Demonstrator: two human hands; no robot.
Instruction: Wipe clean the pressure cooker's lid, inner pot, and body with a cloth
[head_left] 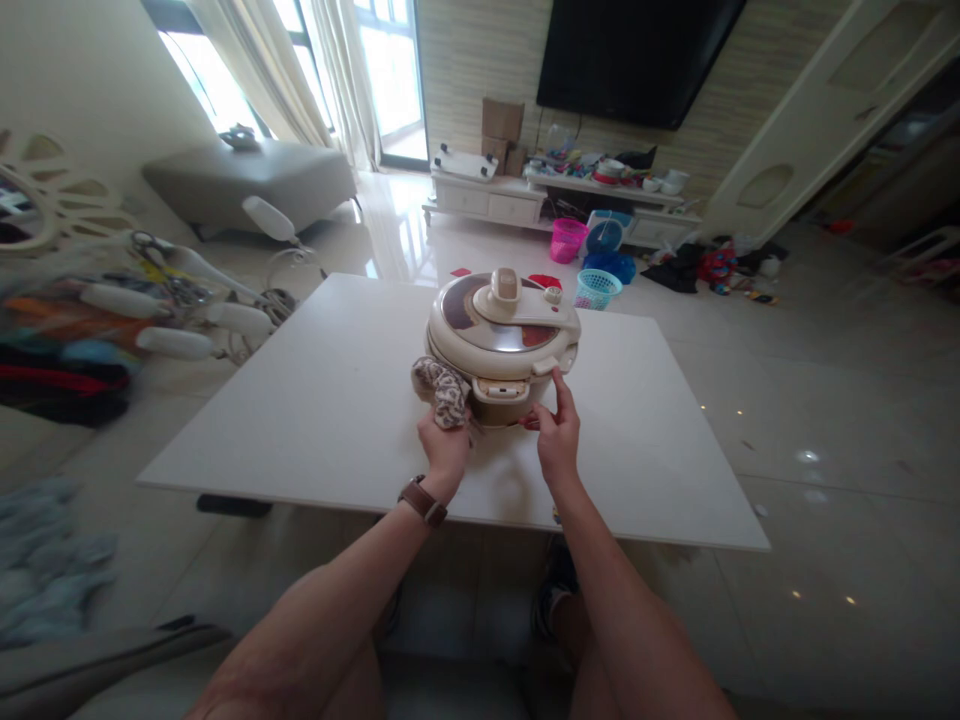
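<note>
A white tabletop [315, 420] fills the middle of the view, square and bare but for one appliance. Beyond it, at twelve o'clock, a low white TV stand [487, 205] sits against the wall under a dark screen [637, 55], with cardboard boxes [501, 125] on top. At ten o'clock is a grey bench [247, 180] by the window. At one o'clock, on the floor, stand a pink basket [568, 240] and a blue basket [597, 288].

The cooker [504, 340] sits near the middle of the tabletop, toward the person's edge. It is a round, cream pressure cooker with its lid on, a knob at the lid's centre and a control panel facing the person. It looks heavy and rigid, with a smooth, probably slippery shell; the lid handle jutting out at four o'clock and the body's lower rim look like the safest places to hold it, using both hands.

The left hand [444, 448] is at the cooker's seven o'clock side, closed around a patterned cloth [442, 390] that is bunched and pressed against the cooker's wall. The cloth is soft and light and crumples freely. A brown-strapped watch [424, 500] sits on that wrist.

The right hand [556, 432] is at the cooker's five o'clock side, half open, its forefinger raised to touch the lid handle and the other fingers curled loosely by the front panel, holding nothing.
</note>
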